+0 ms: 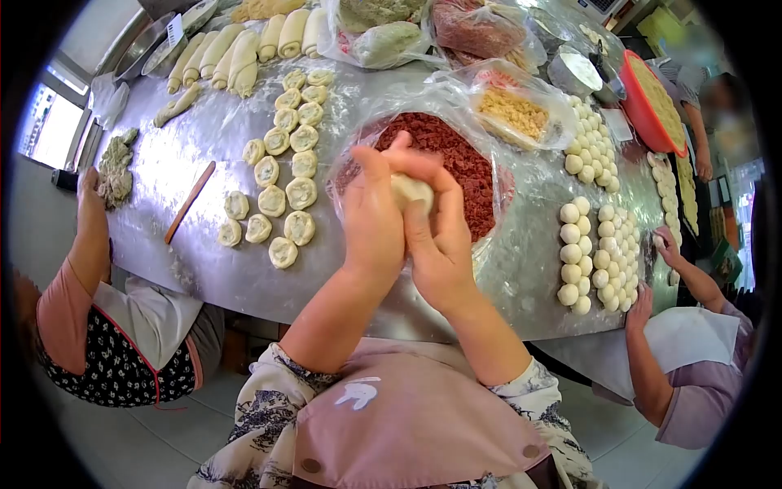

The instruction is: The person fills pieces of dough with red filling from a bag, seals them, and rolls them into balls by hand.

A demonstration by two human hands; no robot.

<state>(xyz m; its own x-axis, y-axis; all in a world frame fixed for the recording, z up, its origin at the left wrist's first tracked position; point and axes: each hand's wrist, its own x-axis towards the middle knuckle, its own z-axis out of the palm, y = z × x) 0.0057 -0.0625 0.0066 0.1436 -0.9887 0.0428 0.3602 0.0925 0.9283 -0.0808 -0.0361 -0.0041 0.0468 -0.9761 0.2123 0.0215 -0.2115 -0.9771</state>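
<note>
My left hand (371, 216) and my right hand (446, 232) are cupped together around a pale dough ball (412, 192), fingers closed on it from both sides. Part of the ball is covered by the fingers. Behind and below them lies a plastic-lined bowl of crumbly dark red filling (474, 183). To the left, flattened dough rounds (273, 200) with swirled centres lie in uneven columns on the floured metal table (326, 277). On the right, smooth white dough balls (570, 253) stand in rows.
Rolled dough logs (242, 61) lie at the back left, near a wooden stick (191, 201). Bagged fillings (481, 33), a yellow crumbly filling (513, 112) and a red basin (652, 102) stand farther back. Co-workers' hands (639, 306) are at the right and left edges.
</note>
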